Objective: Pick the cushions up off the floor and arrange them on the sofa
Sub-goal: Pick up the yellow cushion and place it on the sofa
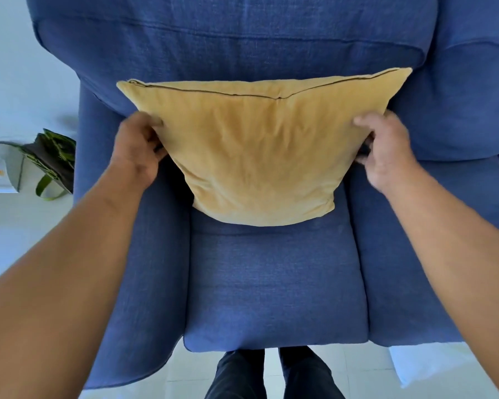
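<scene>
Mustard-yellow cushion [260, 151] stands upright on the blue sofa [274, 286], leaning against the backrest with its zip seam on top. Left hand [140, 148] has a closed grip on the cushion's left edge, right hand [386, 148] clamps the right edge the same way. Off to the left, a green-handled bag [52, 162] sits on the pale floor [26, 226].
</scene>
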`<state>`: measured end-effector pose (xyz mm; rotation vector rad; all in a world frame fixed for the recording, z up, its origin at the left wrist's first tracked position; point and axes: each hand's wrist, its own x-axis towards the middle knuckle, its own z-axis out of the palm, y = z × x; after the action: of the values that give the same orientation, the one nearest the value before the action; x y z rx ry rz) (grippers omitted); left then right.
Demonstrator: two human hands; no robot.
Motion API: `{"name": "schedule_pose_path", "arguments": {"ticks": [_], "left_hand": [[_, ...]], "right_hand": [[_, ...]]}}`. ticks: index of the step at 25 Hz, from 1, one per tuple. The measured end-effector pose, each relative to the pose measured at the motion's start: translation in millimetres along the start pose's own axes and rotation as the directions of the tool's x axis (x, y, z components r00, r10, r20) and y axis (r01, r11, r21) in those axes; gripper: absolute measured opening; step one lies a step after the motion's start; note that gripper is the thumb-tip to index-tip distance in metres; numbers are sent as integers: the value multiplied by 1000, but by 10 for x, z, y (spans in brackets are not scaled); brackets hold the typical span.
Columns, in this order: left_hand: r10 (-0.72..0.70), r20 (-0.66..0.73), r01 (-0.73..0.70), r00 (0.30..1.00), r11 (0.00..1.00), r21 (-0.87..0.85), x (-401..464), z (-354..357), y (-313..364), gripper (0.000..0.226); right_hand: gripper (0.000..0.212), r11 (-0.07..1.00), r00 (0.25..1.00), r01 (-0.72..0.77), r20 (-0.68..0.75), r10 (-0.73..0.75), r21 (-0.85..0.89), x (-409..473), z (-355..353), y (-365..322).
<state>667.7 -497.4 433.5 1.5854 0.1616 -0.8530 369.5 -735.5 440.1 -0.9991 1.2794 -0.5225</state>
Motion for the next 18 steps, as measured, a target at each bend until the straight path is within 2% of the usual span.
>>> {"name": "schedule_pose_path", "arguments": {"ticks": [1, 3, 5, 7, 11, 14, 15, 17, 18], "left_hand": [[34, 23, -34, 999, 999, 0, 32, -1, 123, 13], [166, 44, -170, 985, 980, 107, 61, 6, 273, 23], [309, -13, -304, 951, 943, 134, 10, -7, 320, 27], [349, -48, -342, 936, 934, 107, -57, -56, 255, 26], [240, -93, -223, 966, 961, 164, -112, -118, 56, 23], [192, -73, -179, 979, 972, 155, -149, -129, 107, 35], [196, -75, -181, 978, 969, 170, -205, -135, 119, 34], [189, -118, -156, 975, 957, 246, -375, -151, 71, 12], [186, -154, -137, 971, 950, 280, -463, -159, 5, 10]], "right_hand": [[32, 1000, 1000, 15, 23, -15, -4, 10, 23, -132], [20, 993, 998, 57, 25, -55, -101, 11, 71, -266], [10, 988, 991, 107, -65, -115, -110, 3, 37, -288], [9, 991, 983, 127, -131, -132, -47, -32, -35, -235], [10, 998, 993, 21, -117, -28, -54, -151, -33, -68], [14, 998, 994, 0, -113, -8, -68, -251, -11, -140], [18, 997, 994, 7, -111, -16, -82, -305, -28, -182], [27, 991, 993, 17, -114, -32, -132, -416, -76, -203], [33, 987, 991, 20, -131, -41, -159, -475, -99, -189]]}}
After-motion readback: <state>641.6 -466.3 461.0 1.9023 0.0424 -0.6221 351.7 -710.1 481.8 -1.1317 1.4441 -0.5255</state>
